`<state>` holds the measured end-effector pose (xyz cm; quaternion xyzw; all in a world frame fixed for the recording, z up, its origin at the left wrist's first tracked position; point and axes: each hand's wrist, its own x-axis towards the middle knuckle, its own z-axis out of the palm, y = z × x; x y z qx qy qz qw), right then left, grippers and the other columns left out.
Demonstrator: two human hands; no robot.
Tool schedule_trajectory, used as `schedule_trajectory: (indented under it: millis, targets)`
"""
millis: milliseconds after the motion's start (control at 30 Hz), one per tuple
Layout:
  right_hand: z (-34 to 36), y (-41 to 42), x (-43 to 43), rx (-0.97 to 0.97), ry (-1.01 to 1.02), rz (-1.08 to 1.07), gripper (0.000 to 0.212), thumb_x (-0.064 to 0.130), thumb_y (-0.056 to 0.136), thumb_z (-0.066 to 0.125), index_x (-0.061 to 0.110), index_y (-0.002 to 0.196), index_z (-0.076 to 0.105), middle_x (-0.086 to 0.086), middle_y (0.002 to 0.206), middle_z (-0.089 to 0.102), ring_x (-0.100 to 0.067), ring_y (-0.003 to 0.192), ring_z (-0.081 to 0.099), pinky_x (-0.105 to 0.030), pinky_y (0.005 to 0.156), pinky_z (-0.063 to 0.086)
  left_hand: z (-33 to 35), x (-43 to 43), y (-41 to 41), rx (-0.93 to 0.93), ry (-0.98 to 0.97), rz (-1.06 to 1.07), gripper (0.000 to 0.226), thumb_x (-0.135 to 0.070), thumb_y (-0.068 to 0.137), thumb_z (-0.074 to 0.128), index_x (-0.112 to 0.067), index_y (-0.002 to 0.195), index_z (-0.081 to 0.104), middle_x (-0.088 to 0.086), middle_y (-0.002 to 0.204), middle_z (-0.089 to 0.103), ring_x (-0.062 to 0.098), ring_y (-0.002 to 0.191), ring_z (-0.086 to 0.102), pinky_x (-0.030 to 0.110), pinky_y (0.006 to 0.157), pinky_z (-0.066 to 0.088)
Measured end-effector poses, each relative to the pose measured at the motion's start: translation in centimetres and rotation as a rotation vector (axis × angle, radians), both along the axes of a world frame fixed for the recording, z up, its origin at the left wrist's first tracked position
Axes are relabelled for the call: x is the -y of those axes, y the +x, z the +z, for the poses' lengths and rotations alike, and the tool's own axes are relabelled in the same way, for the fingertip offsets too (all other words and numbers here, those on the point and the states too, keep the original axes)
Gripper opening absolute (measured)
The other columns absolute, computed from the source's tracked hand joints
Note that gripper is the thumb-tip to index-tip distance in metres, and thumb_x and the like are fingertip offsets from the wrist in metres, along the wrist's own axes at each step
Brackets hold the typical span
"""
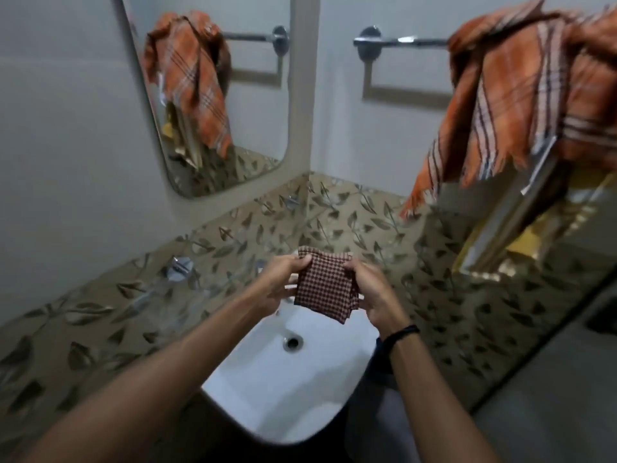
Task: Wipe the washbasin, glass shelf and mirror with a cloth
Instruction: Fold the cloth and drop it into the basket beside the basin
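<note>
Cloth [322, 285], small and folded into a rough square of several layers, hangs in mid-air above the back of the washbasin [267, 379], held between both hands. Its weave is a fine check of dark maroon and pale cream, matte and soft, with the lower corner drooping to a point. The left hand [283, 282] pinches the upper left corner between thumb and fingers, and the right hand [370, 292] grips the right edge with its fingers curled round the fabric. A thin black band [399, 332] circles the right wrist. The washbasin is glossy white ceramic, a rounded oblong with a chrome-ringed drain [292, 342] just below the cloth. Behind it the wall carries beige tiles [350, 215] printed with dark leaves under plain pale wall. A mirror [213, 95] with rounded corners hangs upper left and reflects an orange plaid towel [521, 95], fringed and coarse, which is draped over a chrome bar [400, 40] at upper right.
</note>
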<state>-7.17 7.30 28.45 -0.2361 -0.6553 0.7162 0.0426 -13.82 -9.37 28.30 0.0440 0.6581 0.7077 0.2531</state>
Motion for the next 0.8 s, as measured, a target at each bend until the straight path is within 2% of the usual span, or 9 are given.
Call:
schedule_trajectory:
  millis: [67, 133, 233, 267, 367, 500, 600, 700, 800]
  targets:
    - [-2.3, 2.2, -1.2, 0.045, 0.025, 0.005, 0.01, 0.007, 0.091, 0.062, 0.013, 0.097, 0.069, -0.002, 0.086, 0.072, -0.015, 0.073, 0.065, -0.025, 0.056, 0.046, -2.2, -1.5, 1.5, 0.073, -0.05, -0.027, 0.017, -0.02, 0.099, 0.064, -0.01, 0.111, 0.071, 0.004, 0.111, 0.073, 0.019, 0.099, 0.067, 0.031, 0.078, 0.052]
    - [-4.8, 4.7, -3.4, 0.051, 0.029, -0.044, 0.039, -0.007, 0.082, 0.067, 0.01, 0.117, 0.063, -0.01, 0.106, 0.073, -0.018, 0.082, 0.068, -0.028, 0.062, 0.051, -4.5, -3.4, 3.2, 0.121, -0.091, -0.083, 0.022, -0.012, 0.093, 0.071, -0.008, 0.115, 0.069, 0.007, 0.112, 0.073, 0.021, 0.1, 0.068, 0.029, 0.076, 0.053]
    - [-7.0, 8.1, -6.4, 0.054, 0.061, -0.129, 0.086, -0.013, 0.086, 0.063, 0.025, 0.155, 0.028, -0.011, 0.121, 0.066, -0.019, 0.093, 0.067, -0.033, 0.068, 0.054, -6.7, -6.0, 5.2, 0.154, -0.087, -0.107, 0.061, 0.005, 0.083, 0.076, -0.016, 0.135, 0.053, 0.013, 0.121, 0.069, 0.025, 0.106, 0.068, 0.029, 0.074, 0.055]
    - [-7.7, 9.1, -7.5, 0.056, 0.073, -0.143, 0.087, -0.013, 0.089, 0.061, 0.029, 0.155, 0.024, -0.013, 0.118, 0.067, -0.019, 0.092, 0.068, -0.031, 0.066, 0.055, -7.4, -7.1, 5.9, 0.144, -0.093, -0.134, 0.071, 0.008, 0.081, 0.076, -0.02, 0.139, 0.048, 0.014, 0.123, 0.067, 0.027, 0.109, 0.067, 0.03, 0.075, 0.056]
    - [-10.0, 11.6, -10.3, 0.048, 0.102, -0.186, 0.06, -0.012, 0.093, 0.056, 0.026, 0.138, 0.043, -0.014, 0.106, 0.068, -0.016, 0.084, 0.067, -0.027, 0.06, 0.057, -9.4, -10.1, 8.0, 0.028, -0.167, -0.32, 0.075, 0.015, 0.075, 0.075, -0.021, 0.137, 0.054, 0.015, 0.119, 0.065, 0.027, 0.112, 0.065, 0.033, 0.087, 0.058]
    - [-14.6, 13.8, -14.2, 0.129, 0.172, -0.213, 0.034, -0.005, 0.091, 0.063, 0.022, 0.112, 0.059, -0.022, 0.113, 0.066, -0.025, 0.092, 0.068, -0.039, 0.073, 0.059, -13.6, -14.7, 10.4, -0.163, -0.394, -0.494, 0.073, 0.013, 0.071, 0.077, -0.017, 0.135, 0.061, 0.009, 0.126, 0.067, 0.025, 0.116, 0.064, 0.039, 0.095, 0.058]
    - [-18.0, 14.9, -17.6, 0.219, 0.209, -0.142, 0.042, -0.009, 0.084, 0.07, 0.018, 0.115, 0.061, -0.018, 0.114, 0.064, -0.025, 0.096, 0.066, -0.039, 0.076, 0.059, -16.9, -18.2, 11.7, -0.363, -0.648, -0.571, 0.063, 0.001, 0.079, 0.077, -0.015, 0.137, 0.062, 0.005, 0.13, 0.067, 0.021, 0.117, 0.063, 0.028, 0.095, 0.053]
    - [-21.3, 15.6, -20.2, 0.309, 0.275, 0.034, 0.057, -0.011, 0.078, 0.076, 0.016, 0.125, 0.06, -0.012, 0.118, 0.062, -0.024, 0.104, 0.065, -0.039, 0.081, 0.06, -20.4, -20.3, 12.3, -0.426, -0.751, -0.58, 0.051, -0.005, 0.081, 0.075, -0.015, 0.131, 0.067, 0.006, 0.124, 0.07, 0.021, 0.114, 0.065, 0.021, 0.089, 0.045]
    - [-24.8, 15.6, -22.0, 0.388, 0.431, 0.125, 0.046, -0.004, 0.083, 0.074, 0.017, 0.123, 0.065, 0.001, 0.107, 0.063, -0.016, 0.097, 0.064, -0.028, 0.078, 0.059, -24.0, -21.6, 12.7, -0.431, -0.833, -0.555, 0.035, -0.016, 0.082, 0.079, -0.01, 0.115, 0.072, 0.009, 0.111, 0.074, 0.026, 0.105, 0.067, 0.03, 0.087, 0.048]
